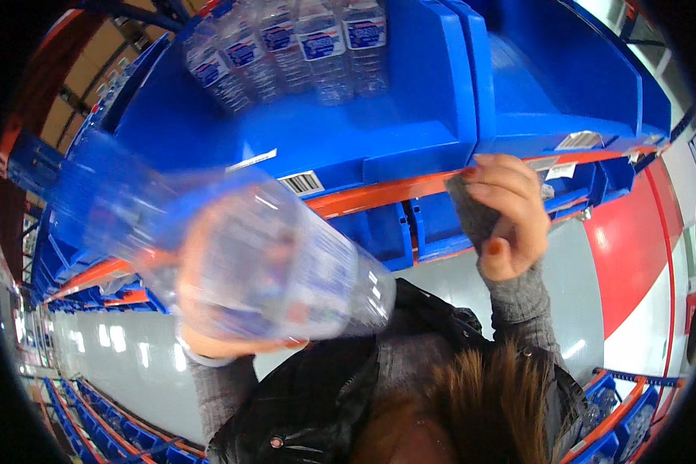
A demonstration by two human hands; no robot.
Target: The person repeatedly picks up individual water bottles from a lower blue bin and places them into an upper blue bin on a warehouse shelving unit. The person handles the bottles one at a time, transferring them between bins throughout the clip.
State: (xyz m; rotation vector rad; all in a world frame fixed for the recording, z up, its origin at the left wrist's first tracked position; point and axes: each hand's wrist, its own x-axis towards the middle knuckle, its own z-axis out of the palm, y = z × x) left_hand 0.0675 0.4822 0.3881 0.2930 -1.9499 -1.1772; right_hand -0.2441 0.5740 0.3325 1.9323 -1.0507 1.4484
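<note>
My left hand [200, 290] grips a large clear plastic bottle [325, 284] with a pale printed label. Motion blurs the bottle. It lies tilted across the view, its base toward my chest and its other end toward the upper left. My right hand [516, 214] pinches a dark grey flat piece [470, 211], perhaps a folded cloth, between thumb and fingers just in front of the shelf edge. Behind both hands is a blue plastic bin [348, 139]. Several clear water bottles [322, 52] with blue and white labels stand upright in its back left part.
A second blue bin [557, 98] adjoins on the right. An orange shelf beam [383, 194] runs below both, with lower blue bins [371, 232] beneath. Barcode labels [301, 182] mark the fronts. Another rack [615, 417] stands behind me across the grey floor [122, 359].
</note>
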